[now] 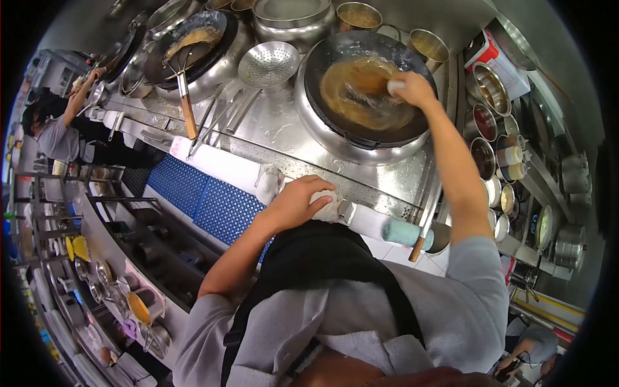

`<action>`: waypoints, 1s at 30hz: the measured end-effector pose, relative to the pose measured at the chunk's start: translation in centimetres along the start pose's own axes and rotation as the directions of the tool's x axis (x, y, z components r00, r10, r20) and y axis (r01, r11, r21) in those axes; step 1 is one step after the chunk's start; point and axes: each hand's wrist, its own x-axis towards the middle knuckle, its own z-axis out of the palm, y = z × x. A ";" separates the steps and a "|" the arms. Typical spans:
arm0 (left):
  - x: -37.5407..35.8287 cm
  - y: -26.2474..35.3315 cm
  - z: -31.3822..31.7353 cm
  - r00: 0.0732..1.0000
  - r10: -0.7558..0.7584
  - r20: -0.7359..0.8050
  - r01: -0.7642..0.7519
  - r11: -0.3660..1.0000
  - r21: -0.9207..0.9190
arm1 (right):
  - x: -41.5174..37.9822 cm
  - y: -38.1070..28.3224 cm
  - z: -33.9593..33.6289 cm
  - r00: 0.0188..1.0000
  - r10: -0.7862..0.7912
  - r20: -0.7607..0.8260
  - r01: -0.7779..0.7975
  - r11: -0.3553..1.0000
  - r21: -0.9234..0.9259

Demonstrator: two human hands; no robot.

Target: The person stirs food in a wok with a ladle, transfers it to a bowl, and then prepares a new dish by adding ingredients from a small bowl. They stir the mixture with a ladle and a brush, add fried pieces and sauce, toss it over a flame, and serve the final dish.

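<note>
My right hand (pixel 414 89) is closed around the pale end of a brush-like tool (pixel 373 82), whose brown part is smeared by motion inside the large black wok (pixel 329 126). Cloudy brownish liquid (pixel 345 80) swirls in the wok, which sits on a round steel burner ring (pixel 309 132). At the front edge of the stove, close to my body, my left hand (pixel 300 203) has its fingers curled over a white cloth (pixel 325 208).
A perforated ladle (pixel 269 64) lies left of the wok. Further left, another wok (pixel 193 32) holds a wood-handled strainer (pixel 187 106). Bowls of sauce (pixel 482 122) line the right side. A rolled green cloth (pixel 406 233) lies at the front edge. Another person (pixel 64 129) works at far left.
</note>
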 end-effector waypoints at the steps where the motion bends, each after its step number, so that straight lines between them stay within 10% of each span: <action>1: -0.9 -1.0 0.6 0.998 -0.057 -0.015 0.056 0.998 -0.035 | 1.6 -1.1 2.0 0.993 0.009 -0.121 -0.005 0.999 0.036; 10: -8.6 -4.9 4.7 0.892 -0.453 -0.017 0.425 0.849 -0.312 | -4.5 -8.9 -1.9 0.985 -0.048 0.163 0.030 0.993 0.116; 14: -5.4 -2.8 4.1 0.940 -0.342 -0.017 0.327 0.912 -0.249 | 2.0 -9.5 2.6 0.982 0.155 -0.110 -0.147 0.986 0.082; 20: -3.8 -2.7 3.8 0.966 -0.254 -0.052 0.241 0.952 -0.189 | -6.7 -9.5 0.4 0.991 -0.131 0.016 0.128 0.985 0.118; 25: -5.6 -3.0 3.6 0.931 -0.364 -0.001 0.351 0.899 -0.262 | -12.7 -3.8 -7.1 0.987 0.023 0.159 0.011 0.978 -0.210; 30: -4.6 -2.1 3.7 0.941 -0.337 0.026 0.333 0.911 -0.243 | -2.9 3.2 -3.3 0.993 -0.005 -0.116 -0.026 0.965 -0.262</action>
